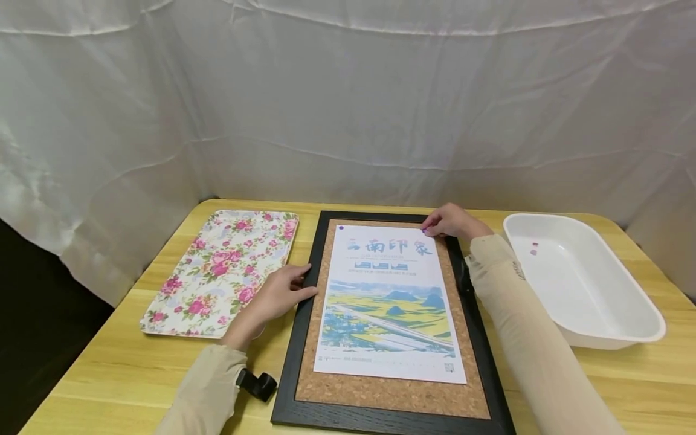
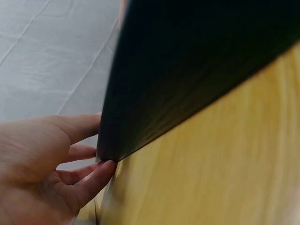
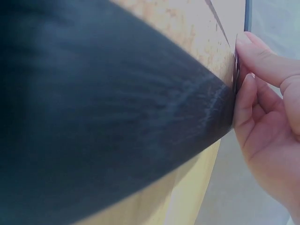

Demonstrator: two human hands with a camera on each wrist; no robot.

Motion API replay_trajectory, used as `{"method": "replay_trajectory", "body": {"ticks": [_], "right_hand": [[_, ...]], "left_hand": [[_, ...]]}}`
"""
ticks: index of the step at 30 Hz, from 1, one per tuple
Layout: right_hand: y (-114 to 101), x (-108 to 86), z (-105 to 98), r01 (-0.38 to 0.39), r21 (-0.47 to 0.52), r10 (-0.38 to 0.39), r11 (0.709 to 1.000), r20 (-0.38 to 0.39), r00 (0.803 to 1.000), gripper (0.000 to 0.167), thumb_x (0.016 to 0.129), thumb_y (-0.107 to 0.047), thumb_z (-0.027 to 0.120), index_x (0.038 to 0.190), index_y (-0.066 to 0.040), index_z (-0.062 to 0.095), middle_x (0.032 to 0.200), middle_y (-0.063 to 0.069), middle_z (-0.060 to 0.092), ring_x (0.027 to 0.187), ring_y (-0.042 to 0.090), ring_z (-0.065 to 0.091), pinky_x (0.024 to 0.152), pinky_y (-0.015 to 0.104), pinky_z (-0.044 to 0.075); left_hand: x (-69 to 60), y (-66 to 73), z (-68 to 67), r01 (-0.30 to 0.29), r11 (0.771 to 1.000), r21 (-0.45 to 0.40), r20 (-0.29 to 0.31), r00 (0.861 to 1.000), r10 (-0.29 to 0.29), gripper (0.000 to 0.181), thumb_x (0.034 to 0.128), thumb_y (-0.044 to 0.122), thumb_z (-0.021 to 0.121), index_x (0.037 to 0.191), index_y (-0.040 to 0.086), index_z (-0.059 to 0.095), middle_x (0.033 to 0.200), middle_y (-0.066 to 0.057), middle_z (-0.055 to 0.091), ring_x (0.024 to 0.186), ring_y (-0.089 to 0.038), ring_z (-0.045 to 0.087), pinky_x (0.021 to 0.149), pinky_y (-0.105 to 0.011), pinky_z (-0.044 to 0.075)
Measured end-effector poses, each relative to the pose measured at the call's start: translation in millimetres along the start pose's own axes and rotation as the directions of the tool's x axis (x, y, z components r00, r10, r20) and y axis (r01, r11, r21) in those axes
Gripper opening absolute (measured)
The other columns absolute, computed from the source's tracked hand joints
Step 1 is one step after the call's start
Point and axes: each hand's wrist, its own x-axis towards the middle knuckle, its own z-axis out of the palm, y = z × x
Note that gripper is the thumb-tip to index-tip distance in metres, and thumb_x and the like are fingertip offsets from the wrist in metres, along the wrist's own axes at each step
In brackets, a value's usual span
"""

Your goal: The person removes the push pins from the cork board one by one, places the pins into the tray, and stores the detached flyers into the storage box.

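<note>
The right hand [image 1: 450,221] pinches a small purple pin [image 1: 425,230] between its fingers, at the top right corner of the sheet [image 1: 388,320]; most of the pin is hidden behind them. The sheet, with a coloured landscape on its lower half, lies below and to the left of those fingers, on the board [image 1: 375,418], cork in a black frame. Well to their left, a purple tack [image 1: 341,228] sits at the sheet's other top corner. The left hand [image 1: 278,293] has its fingers loosely extended, touching the board's left edge and clasping nothing; the floral tray [image 1: 220,266] lies near them, to their left. Right of the right fingers, a white tub [image 1: 620,338] has 2 pink bits [image 1: 533,252] inside. The worktop [image 1: 109,374] is under everything; a pale curtain [image 1: 380,121] hangs beyond both hands.
</note>
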Motion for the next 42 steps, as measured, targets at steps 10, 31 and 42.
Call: {"method": "replay_trajectory", "body": {"ticks": [10,31,42], "right_hand": [[3.9,3.1,0.9,-0.01,-0.005,0.01,1.0,-0.015,1.0,0.02,0.091,-0.01,0.069,0.108,0.0,0.072,0.106,0.017,0.063,0.086,0.029,0.053,0.077,0.034,0.046],[3.4,6.2,2.6,-0.001,-0.047,-0.002,0.999,-0.059,0.998,0.016,0.09,-0.014,0.071,0.098,0.0,0.073,0.09,0.012,0.066,0.072,0.023,0.056,0.066,0.031,0.048],[0.9,4.8,1.3,-0.015,-0.063,0.012,0.998,-0.042,0.999,0.015,0.089,-0.016,0.071,0.096,-0.002,0.073,0.086,0.01,0.065,0.074,0.024,0.056,0.069,0.032,0.047]], "left_hand": [[0.1,0.0,0.6,-0.006,1.0,0.002,-0.003,1.0,0.006,0.062,0.0921,0.023,0.069,0.144,0.001,0.043,0.13,-0.019,0.055,0.108,-0.03,0.058,0.086,-0.041,0.051],[0.2,-0.2,0.0,-0.017,1.0,-0.002,-0.003,1.0,0.017,0.062,0.0921,0.023,0.069,0.144,0.0,0.044,0.128,-0.018,0.056,0.106,-0.029,0.059,0.085,-0.04,0.051],[0.7,-2.6,1.1,-0.012,1.0,-0.027,-0.011,1.0,0.012,0.06,0.0919,0.021,0.069,0.143,0.0,0.045,0.125,-0.016,0.057,0.105,-0.027,0.059,0.085,-0.039,0.051]]}}
